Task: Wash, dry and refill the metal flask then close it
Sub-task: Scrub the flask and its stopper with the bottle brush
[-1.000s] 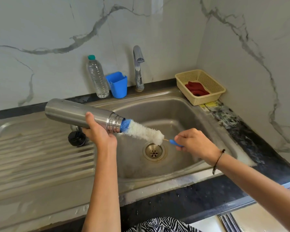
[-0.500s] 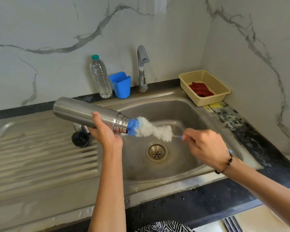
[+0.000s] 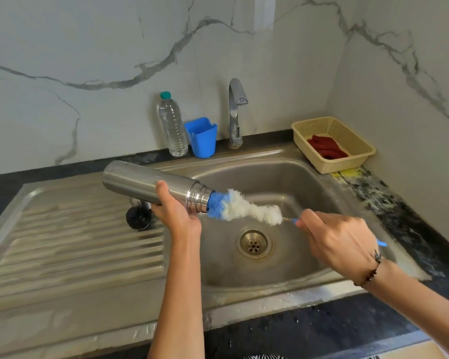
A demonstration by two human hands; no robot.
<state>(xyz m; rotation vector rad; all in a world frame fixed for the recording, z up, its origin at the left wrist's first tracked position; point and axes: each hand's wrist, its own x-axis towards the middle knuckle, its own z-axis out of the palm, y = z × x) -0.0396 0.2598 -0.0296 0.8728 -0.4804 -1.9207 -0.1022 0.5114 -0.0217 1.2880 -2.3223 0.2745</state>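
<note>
Scrubbing step: left hand (image 3: 175, 212) clamps flask (image 3: 151, 185), right hand (image 3: 340, 242) grips brush (image 3: 244, 209) at 3 o'clock; next, push deeper.

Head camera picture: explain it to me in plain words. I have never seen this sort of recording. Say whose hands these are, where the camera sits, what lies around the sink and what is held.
There is no machine here. A person wears one wide-angle camera on the head, looking forward and down, so you see their own two arms.

The left hand grips a metal flask held on its side over the sink. The right hand grips the blue handle of a bottle brush, whose blue tip is at the flask's open mouth.

On the draining board lies a black cap. By the wall stand a plastic water bottle, a blue cup and the tap. A yellow basket at the right holds a red cloth.
</note>
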